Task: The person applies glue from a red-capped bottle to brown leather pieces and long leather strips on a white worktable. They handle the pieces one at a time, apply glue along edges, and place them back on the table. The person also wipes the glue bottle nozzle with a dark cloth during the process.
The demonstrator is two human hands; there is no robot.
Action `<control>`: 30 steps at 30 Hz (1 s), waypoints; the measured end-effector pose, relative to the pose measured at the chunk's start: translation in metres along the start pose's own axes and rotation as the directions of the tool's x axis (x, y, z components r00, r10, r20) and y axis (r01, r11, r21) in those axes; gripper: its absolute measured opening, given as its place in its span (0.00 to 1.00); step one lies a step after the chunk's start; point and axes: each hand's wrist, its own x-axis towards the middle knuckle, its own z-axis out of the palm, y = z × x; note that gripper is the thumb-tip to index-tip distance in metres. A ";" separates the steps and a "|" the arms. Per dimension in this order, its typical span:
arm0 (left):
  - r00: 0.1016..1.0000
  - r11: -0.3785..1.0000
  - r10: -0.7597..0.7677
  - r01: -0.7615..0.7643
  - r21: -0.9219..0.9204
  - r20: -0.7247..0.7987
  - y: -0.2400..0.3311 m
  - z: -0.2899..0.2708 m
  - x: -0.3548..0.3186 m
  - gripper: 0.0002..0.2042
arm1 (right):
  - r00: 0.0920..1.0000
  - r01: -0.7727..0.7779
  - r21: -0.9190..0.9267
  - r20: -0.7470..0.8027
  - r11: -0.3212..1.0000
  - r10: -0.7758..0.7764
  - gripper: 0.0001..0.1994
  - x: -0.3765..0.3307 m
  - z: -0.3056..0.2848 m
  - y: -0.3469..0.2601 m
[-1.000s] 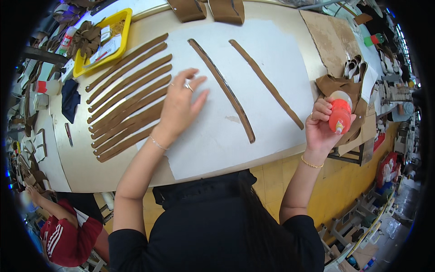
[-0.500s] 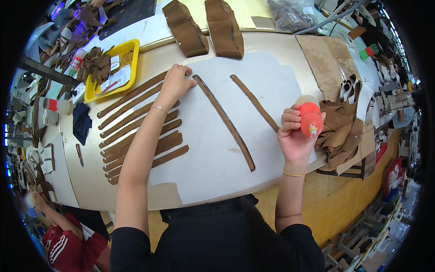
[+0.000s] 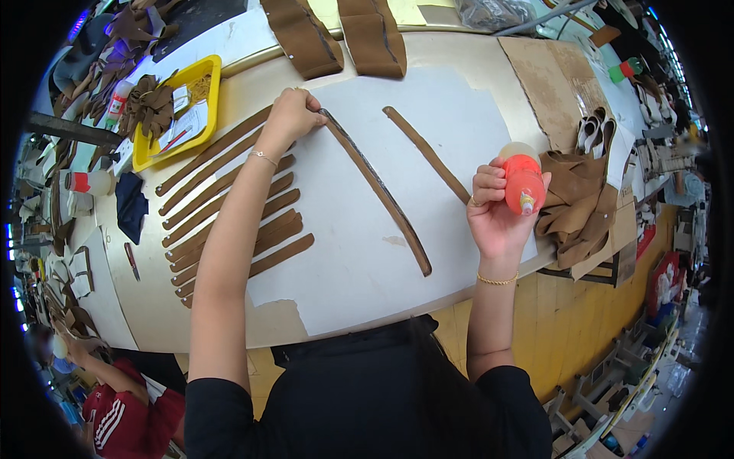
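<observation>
Left hand (image 3: pixel 294 115) moved up to far end of the long brown strip (image 3: pixel 378 191), fingers pinching it on white paper (image 3: pixel 344 252) over the worktop.
Right hand (image 3: pixel 497 206) clamps orange glue bottle (image 3: pixel 524 182); risk, judged: nozzle dripping onto paper, strip slipping.

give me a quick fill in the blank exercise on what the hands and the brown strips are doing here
1. The right hand holds an orange squeeze bottle with its nozzle pointing ____.
2. The left hand presses the far end of a long brown leather strip lying on a ____ paper sheet.
3. The tray beyond the row of brown strips is ____.

Missing words: down; white; yellow
</observation>
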 end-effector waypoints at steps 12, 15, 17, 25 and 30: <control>0.987 0.979 0.126 -0.139 -0.145 -0.098 0.004 0.015 -0.007 0.11 | 0.999 0.012 0.028 -0.049 1.000 -0.010 0.34 -0.005 0.003 -0.004; 0.996 0.970 0.067 -0.077 -0.232 -0.053 0.017 0.011 -0.012 0.14 | 0.999 0.010 0.043 -0.040 0.999 -0.008 0.34 -0.004 0.004 -0.005; 0.998 0.949 0.052 -0.058 -0.311 -0.026 0.024 0.008 -0.012 0.16 | 0.999 0.013 0.045 -0.038 0.999 -0.012 0.34 -0.003 0.005 -0.005; 0.984 0.803 0.164 -0.174 -0.571 -0.069 0.041 -0.021 0.017 0.17 | 1.000 0.009 0.046 0.007 0.999 -0.010 0.33 -0.001 0.004 -0.004; 0.968 0.775 0.177 -0.247 -0.581 -0.176 0.032 -0.057 0.060 0.18 | 0.999 0.035 0.037 -0.004 0.999 -0.035 0.33 0.002 0.000 -0.006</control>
